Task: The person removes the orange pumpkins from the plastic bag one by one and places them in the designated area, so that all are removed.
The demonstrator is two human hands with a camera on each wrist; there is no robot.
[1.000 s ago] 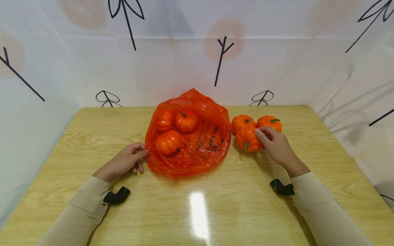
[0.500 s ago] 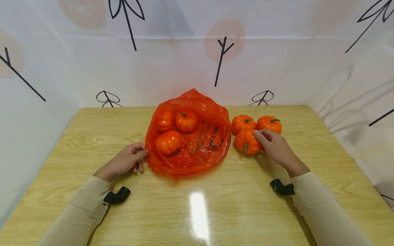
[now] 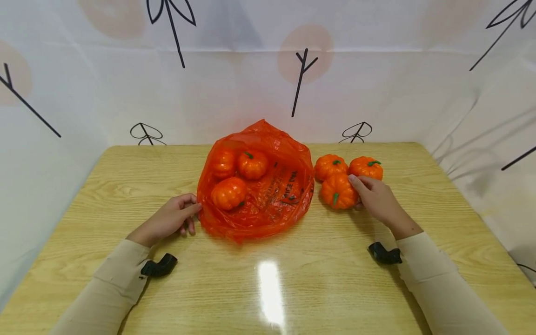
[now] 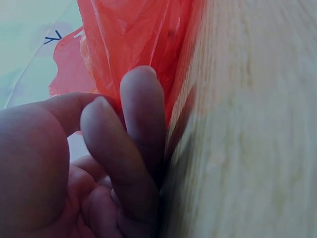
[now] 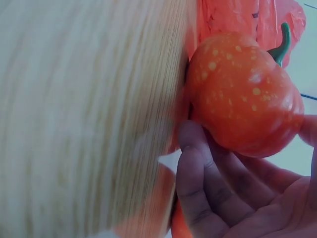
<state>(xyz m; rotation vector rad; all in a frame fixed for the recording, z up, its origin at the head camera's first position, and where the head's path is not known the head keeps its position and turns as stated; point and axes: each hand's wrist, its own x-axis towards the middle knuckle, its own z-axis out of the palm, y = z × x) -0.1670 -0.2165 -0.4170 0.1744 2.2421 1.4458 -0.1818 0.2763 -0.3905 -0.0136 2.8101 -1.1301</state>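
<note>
An orange-red plastic bag (image 3: 268, 218) lies on the table with its mouth spread wide and dark print inside. Three toy pumpkins are in it: one at the back left (image 3: 224, 164), one with a green stem (image 3: 253, 165), and one in front (image 3: 229, 193). My left hand (image 3: 169, 217) pinches the bag's left rim; the wrist view shows other fingers loosely bent below. To the right of the bag, my right hand (image 3: 377, 200) grips a toy pumpkin (image 3: 338, 191), thumb on its side and fingers beneath. In the right wrist view this pumpkin (image 5: 242, 94) sits close to the tabletop.
Two more toy pumpkins, one left (image 3: 330, 167) and one right (image 3: 366, 166), stand just behind the gripped one. The wooden table (image 3: 209, 288) ends at a patterned white cloth backdrop (image 3: 234, 93). A black curved piece is at each wrist.
The gripped pumpkin has shifted and turned slightly in my right hand, staying right of the bag. My left hand and the bag stay in place.
</note>
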